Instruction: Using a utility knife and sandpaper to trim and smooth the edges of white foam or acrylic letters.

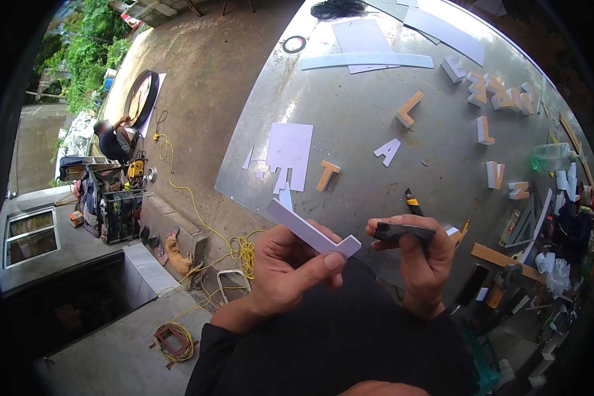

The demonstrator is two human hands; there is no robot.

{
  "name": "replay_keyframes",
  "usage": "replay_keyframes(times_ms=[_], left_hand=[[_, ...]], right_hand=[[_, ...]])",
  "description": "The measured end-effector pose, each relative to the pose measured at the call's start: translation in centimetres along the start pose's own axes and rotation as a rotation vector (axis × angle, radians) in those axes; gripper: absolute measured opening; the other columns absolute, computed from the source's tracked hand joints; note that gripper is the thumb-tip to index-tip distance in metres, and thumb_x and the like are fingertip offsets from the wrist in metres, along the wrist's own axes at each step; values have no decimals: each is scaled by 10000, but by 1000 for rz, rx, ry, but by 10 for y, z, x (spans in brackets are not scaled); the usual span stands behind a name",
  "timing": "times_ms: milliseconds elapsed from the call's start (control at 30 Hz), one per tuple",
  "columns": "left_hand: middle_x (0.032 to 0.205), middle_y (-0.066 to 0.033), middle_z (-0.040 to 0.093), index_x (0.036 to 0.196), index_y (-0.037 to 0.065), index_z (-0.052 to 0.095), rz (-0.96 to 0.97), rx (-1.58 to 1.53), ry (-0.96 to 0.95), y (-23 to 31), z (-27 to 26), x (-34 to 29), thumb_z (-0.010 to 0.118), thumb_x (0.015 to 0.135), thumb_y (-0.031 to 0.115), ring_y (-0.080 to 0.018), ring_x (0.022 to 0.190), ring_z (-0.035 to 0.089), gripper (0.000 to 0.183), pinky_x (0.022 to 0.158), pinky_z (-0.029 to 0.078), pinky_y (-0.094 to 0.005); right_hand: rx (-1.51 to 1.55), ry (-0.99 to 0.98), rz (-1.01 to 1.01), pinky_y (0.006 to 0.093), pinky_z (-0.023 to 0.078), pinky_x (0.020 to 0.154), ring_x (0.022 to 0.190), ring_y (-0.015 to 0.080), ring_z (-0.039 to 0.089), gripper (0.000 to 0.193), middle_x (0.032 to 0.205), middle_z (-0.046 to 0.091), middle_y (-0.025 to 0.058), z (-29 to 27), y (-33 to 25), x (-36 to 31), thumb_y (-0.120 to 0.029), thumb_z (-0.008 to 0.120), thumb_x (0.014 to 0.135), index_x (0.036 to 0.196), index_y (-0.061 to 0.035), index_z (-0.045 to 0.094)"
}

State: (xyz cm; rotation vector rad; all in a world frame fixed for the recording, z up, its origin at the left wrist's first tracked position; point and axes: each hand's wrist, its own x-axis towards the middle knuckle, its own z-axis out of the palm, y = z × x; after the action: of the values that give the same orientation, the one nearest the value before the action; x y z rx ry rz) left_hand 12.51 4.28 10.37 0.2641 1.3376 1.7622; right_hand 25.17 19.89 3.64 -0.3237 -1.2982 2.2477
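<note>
My left hand (285, 270) pinches a flat white L-shaped cutout (308, 231) between thumb and fingers, above the near edge of the table. In my right hand (426, 265) is a dark folded sheet, like sandpaper (402, 231), gripped just right of the cutout and apart from it. A black and yellow utility knife (413, 202) lies on the table beyond my right fingers. Farther off are a flat white letter cutout (388, 152) and brown-faced letter blocks, one (328, 175) left and another (410, 109) behind. A cut white sheet (289, 148) lies at the left.
The grey metal table (363, 132) carries several letter blocks (498, 92) at the right, long white strips (366, 61) at the back, and a green-tinted bottle (553, 156). A yellow cord (195, 210) crosses the floor, near a lying dog (177, 254). Another person (115, 140) works far left.
</note>
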Motion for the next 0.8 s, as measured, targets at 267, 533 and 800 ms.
replay_keyframes(times_ms=[267, 533, 800], left_hand=[[855, -86, 667, 1011, -18, 700, 659, 919, 52, -5, -3, 6, 789, 747, -31, -156, 704, 659, 280, 601, 520, -245], [888, -159, 693, 1040, -36, 634, 945, 1163, -4, -8, 0, 10, 745, 770, -66, -253, 742, 690, 293, 648, 555, -304], [883, -183, 696, 1082, -88, 646, 968, 1208, -13, -12, -10, 5, 707, 734, -27, -258, 683, 687, 359, 556, 538, -311]], right_hand=[[-533, -11, -425, 406, 484, 1004, 1217, 365, 577, 394, 1266, 602, 262, 1, 0, 10, 89, 541, 876, 1266, 53, 582], [-767, -62, -630, 480, 456, 1033, 1250, 410, 534, 376, 1287, 595, 240, 18, 6, 12, 28, 577, 866, 1235, -10, 634], [-1067, -111, -689, 478, 418, 1077, 1309, 375, 490, 326, 1302, 612, 159, 24, 9, 13, -69, 609, 883, 1200, -81, 678]])
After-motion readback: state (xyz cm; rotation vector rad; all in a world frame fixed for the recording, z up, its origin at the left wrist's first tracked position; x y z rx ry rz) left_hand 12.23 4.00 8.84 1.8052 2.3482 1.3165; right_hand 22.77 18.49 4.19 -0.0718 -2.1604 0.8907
